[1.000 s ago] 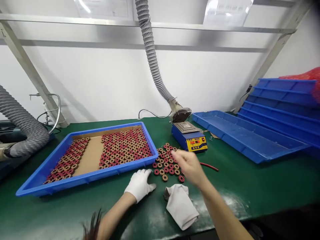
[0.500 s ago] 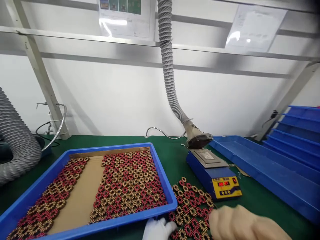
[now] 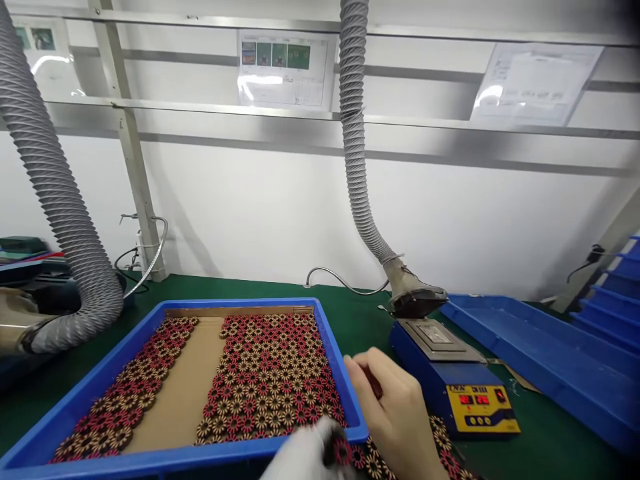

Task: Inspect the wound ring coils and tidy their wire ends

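Observation:
My right hand (image 3: 393,410), bare, is curled closed beside the right rim of the blue tray (image 3: 357,407). A dark reddish bit shows between its fingers, too little to name. My left hand (image 3: 300,453), in a white glove, is blurred at the tray's front right corner. Its fingertips close on a dark, smeared ring coil (image 3: 331,445). Loose ring coils (image 3: 374,465) wound in red or tan lie under and around both hands, partly hidden. Inside the tray, rows of the same ring coils (image 3: 275,373) stand on brown cardboard (image 3: 185,383), with a bare strip between two blocks.
A blue heating unit (image 3: 425,387) with a yellow display panel stands right of my hands. Over its metal plate hangs a suction hood (image 3: 417,300) on a grey hose (image 3: 355,147). A long blue tray (image 3: 540,347) and stacked blue trays (image 3: 610,300) lie farther right.
My right hand has moved up and left, from the loose coils' front to the tray's right rim. My left hand has shifted onto the tray's front corner. The camera view has tilted up and left.

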A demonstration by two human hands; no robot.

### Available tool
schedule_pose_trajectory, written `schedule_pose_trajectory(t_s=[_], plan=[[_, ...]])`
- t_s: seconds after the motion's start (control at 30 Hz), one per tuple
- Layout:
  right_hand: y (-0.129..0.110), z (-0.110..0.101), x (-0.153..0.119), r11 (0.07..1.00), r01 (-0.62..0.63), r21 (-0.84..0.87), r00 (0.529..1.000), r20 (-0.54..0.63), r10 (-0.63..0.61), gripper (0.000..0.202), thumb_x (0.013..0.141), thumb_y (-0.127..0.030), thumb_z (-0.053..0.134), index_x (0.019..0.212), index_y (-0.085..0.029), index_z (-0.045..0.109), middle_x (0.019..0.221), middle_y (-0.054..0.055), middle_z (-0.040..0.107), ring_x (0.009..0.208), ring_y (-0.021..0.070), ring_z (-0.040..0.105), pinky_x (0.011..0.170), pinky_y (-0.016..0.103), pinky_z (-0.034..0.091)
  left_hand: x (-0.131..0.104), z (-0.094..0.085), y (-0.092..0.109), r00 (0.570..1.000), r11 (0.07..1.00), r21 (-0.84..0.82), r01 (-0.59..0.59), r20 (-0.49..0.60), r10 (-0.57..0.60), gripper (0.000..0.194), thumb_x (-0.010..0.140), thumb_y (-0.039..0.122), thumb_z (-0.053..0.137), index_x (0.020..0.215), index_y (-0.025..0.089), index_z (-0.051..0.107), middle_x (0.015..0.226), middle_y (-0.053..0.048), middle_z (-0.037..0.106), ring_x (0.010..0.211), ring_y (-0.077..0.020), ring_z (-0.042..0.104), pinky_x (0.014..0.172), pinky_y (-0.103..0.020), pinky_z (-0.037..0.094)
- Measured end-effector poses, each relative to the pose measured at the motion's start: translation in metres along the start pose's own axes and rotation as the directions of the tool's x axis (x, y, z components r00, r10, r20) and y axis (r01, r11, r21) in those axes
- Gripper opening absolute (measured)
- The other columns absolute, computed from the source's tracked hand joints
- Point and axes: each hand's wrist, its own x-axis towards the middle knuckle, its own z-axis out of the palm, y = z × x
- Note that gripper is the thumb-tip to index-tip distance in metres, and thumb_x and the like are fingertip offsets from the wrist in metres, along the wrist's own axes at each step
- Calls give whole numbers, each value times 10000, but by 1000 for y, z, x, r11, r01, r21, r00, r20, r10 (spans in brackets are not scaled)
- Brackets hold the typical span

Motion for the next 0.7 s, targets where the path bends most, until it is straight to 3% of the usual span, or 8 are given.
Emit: schedule_pose_trajectory(t_s=[0.07, 0.13, 0.23, 0.3, 0.43, 0.57, 0.7], plan=[[8, 1, 9, 999, -28, -26, 1000, -3, 28, 293, 980, -373, 483, 775, -200, 599, 705, 17, 539, 623, 167, 491, 592, 303, 355, -2, -22, 17, 992, 991, -131, -8, -128, -9, 313, 789, 248, 638, 1098, 196, 642, 956, -35, 726, 853, -196, 664, 755, -283, 529], [13, 1, 12, 993, -65, 98, 997, 42, 61, 276, 993, -392, 454, 911, -202, 636, 795, 31, 583, 699, 178, 541, 637, 295, 409, -5, -43, 37, 963, 977, -209, -38, -268, -20, 365, 807, 293, 604, 1153, 177, 615, 1031, -61, 710, 921, -204, 649, 816, -288, 520], [13, 3, 10, 960, -79, 269, 993, 105, 52, 277, 1002, -395, 443, 1092, -207, 626, 863, 36, 598, 761, 183, 574, 679, 289, 455, -11, -59, 63, 912, 868, -464, -175, -409, -35, 348, 714, 267, 668, 1042, 148, 662, 1010, -92, 707, 927, -221, 644, 811, -285, 522], [11, 5, 7, 952, -38, 303, 994, 107, 6, 277, 1000, -375, 455, 1140, -210, 627, 856, 33, 586, 757, 182, 577, 674, 285, 465, -14, -60, 70, 926, 767, -600, -229, -376, -17, 327, 642, 240, 716, 951, 135, 689, 915, -90, 703, 834, -215, 641, 746, -285, 528], [7, 8, 5, 956, 7, 294, 993, 111, -41, 246, 972, -341, 514, 1109, -227, 684, 788, 12, 536, 677, 166, 553, 604, 270, 450, -17, -56, 65, 964, 650, -733, -200, -267, -4, 340, 634, 297, 767, 918, 122, 701, 831, -82, 674, 713, -183, 595, 675, -300, 523], [5, 6, 5, 943, -44, 328, 979, 200, -24, 230, 960, -300, 534, 1099, -260, 713, 851, 27, 557, 727, 168, 563, 634, 265, 455, -17, -58, 61, 961, 655, -732, -190, -276, -30, 408, 628, 367, 801, 942, 118, 726, 843, -94, 680, 736, -197, 604, 700, -311, 518], [4, 3, 6, 882, -127, 453, 946, 323, -30, 228, 952, -317, 551, 1097, -286, 724, 861, 28, 543, 766, 172, 551, 658, 268, 440, -16, -62, 63, 966, 674, -720, -166, -255, -34, 333, 580, 321, 794, 829, 110, 728, 716, -57, 656, 640, -147, 551, 617, -254, 477]])
